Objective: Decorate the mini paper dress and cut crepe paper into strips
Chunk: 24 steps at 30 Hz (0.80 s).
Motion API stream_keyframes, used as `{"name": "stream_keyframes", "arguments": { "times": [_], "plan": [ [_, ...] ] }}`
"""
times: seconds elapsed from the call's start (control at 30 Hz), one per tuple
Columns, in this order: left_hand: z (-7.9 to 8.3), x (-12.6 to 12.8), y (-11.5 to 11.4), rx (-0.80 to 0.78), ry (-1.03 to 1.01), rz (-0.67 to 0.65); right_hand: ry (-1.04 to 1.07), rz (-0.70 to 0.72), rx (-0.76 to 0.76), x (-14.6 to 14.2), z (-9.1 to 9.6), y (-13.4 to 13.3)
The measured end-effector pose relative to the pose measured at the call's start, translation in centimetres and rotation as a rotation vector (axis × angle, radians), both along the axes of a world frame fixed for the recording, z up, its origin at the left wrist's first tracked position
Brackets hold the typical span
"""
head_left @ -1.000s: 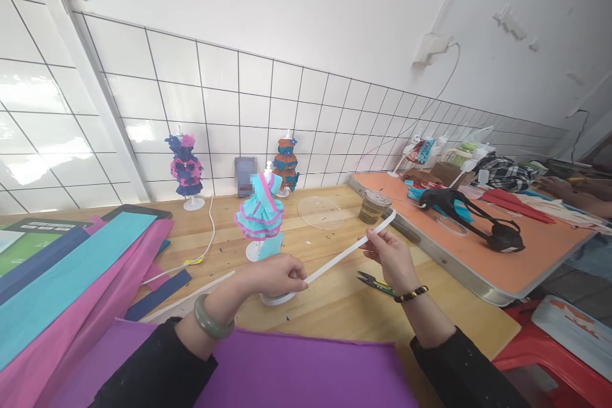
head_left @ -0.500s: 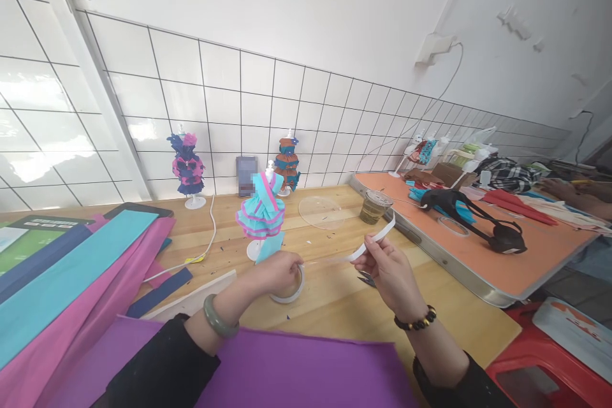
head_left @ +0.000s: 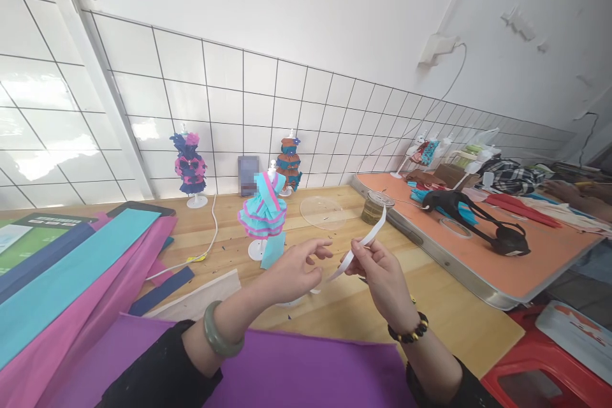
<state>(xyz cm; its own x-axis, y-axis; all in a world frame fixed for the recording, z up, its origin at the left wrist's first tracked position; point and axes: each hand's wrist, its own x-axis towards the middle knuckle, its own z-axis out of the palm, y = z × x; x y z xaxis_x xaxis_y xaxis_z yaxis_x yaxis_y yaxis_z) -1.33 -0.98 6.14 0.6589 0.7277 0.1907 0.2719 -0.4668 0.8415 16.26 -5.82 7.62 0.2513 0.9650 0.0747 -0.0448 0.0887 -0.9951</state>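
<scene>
My right hand point(head_left: 377, 274) pinches a white strip of tape point(head_left: 374, 229) between thumb and fingers; its upper end sticks up past them, and its lower end slants toward my left hand. With fingers apart and nothing in them, my left hand point(head_left: 299, 268) hovers just left of that lower end. Mostly hidden beneath it, the white tape roll point(head_left: 290, 303) lies on the wooden table. Behind stands a small white dress form wearing a turquoise dress with pink trim point(head_left: 262, 211). A dark pointed tool, partly covered, lies by my right hand.
Purple sheet point(head_left: 310, 370) lies along the front edge, with pink and turquoise sheets point(head_left: 90, 268) at left. Two more dressed forms point(head_left: 190, 166) and a phone point(head_left: 248, 175) stand by the wall. A jar point(head_left: 375, 209) sits near the orange table point(head_left: 497, 261). Another person's hands show far right.
My left hand has let go of the tape roll and opened, moving slightly right. My right hand has shifted a little left with the tape strip, whose lower end now hangs free.
</scene>
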Motion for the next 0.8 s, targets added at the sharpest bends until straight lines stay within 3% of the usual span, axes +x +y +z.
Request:
{"name": "stream_keyframes", "arguments": {
  "times": [0.1, 0.23, 0.4, 0.63, 0.8],
  "plan": [
    [0.7, 0.3, -0.7, -0.155, -0.134, -0.031, -0.020, -0.003, 0.006, -0.3, 0.1, 0.3],
    [0.4, 0.6, -0.9, -0.260, -0.217, -0.083, -0.061, 0.025, 0.036, -0.7, 0.2, 0.8],
    [0.0, 1.0, -0.7, -0.191, -0.266, -0.006, -0.094, 0.047, 0.041, -0.9, -0.3, 1.6],
    [0.5, 0.9, -0.7, -0.091, -0.148, -0.011, -0.079, 0.181, -0.132, -0.8, -1.4, 2.2],
    [0.7, 0.8, -0.7, -0.110, -0.155, 0.020, -0.092, 0.181, -0.233, 0.0, -2.2, 1.9]
  ]
}}
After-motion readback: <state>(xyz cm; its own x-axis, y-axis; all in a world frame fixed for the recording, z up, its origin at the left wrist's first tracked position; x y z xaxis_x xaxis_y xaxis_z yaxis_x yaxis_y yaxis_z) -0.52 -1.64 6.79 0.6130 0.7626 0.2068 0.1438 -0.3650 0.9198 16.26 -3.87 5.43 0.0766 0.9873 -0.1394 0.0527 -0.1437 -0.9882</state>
